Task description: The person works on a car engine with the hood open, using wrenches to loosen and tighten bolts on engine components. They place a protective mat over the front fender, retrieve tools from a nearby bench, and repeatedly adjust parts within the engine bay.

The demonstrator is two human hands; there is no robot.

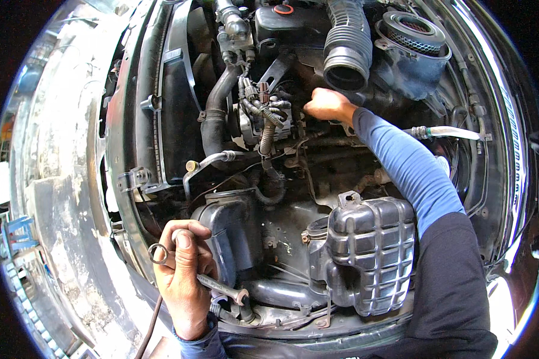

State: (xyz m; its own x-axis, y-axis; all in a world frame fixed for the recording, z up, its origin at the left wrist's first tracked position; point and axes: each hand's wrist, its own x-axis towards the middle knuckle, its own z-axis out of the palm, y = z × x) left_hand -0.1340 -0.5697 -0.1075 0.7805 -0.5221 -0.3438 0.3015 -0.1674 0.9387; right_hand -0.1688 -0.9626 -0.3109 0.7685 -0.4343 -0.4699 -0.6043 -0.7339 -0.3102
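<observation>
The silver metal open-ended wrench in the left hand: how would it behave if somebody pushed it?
The wrench would likely feel stiff and fairly heavy for its slim size, since its shank looks metallic. Its wide forked head probably resists rolling if laid down.

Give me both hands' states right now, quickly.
Left hand: closed, holding a wrench.
Right hand: fingers curled, near the ribbed hose; whether it holds anything cannot be told.

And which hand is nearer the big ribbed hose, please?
Right: in the picture, the right hand is just below the hose; the left hand is farther, lower left.
</observation>
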